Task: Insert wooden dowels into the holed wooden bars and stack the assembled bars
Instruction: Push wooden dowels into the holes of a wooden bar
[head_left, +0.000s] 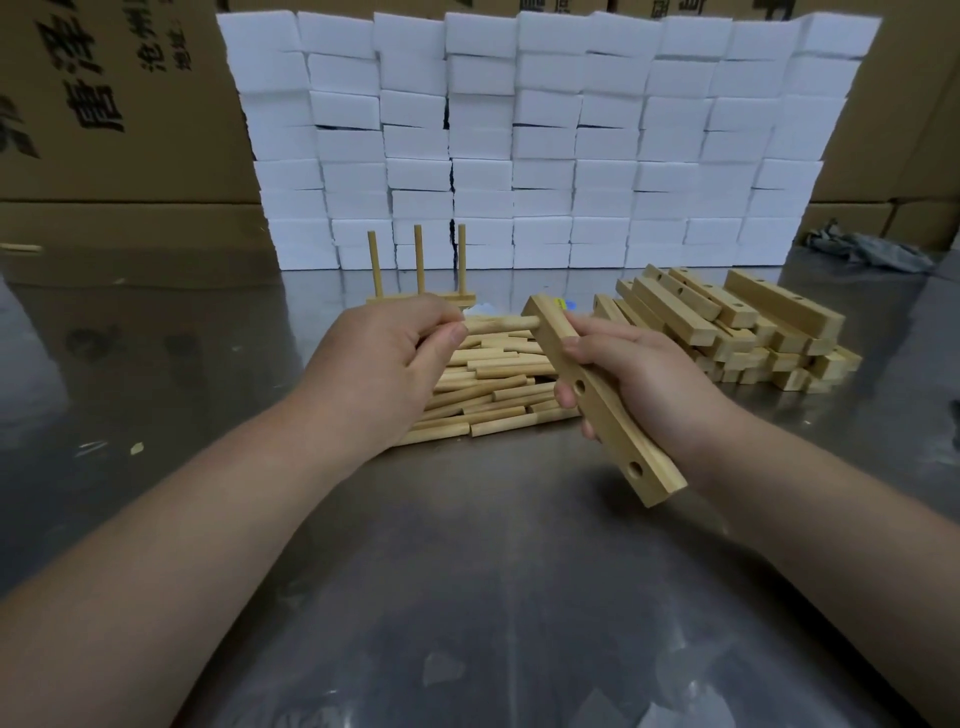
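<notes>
Here, in the head view, the left hand (384, 358) pinches one dowel (501, 323) between thumb and curled fingertips, holding it level so its far end meets the top of the holed bar (597, 395). The right hand (639, 374) wraps the bar's middle with its fingers curled over the face. It tilts the bar with the holed face turned left, which lines the uppermost hole up with the dowel. The tip seems to be seated, though the bar's edge hides the joint. Two lower holes are open, so I judge this bar is on the first of three pegs. Just behind the hands, at the middle of the worktop (493, 571), lies the loose pile of dowels (493, 395), within easy reach of the left hand. The heap of bare bars (727, 322) sits toward the right edge, on the right hand's side. One finished bar (421, 299) stands near the far edge with three dowels upright, in front of a wall of white blocks (545, 145)
</notes>
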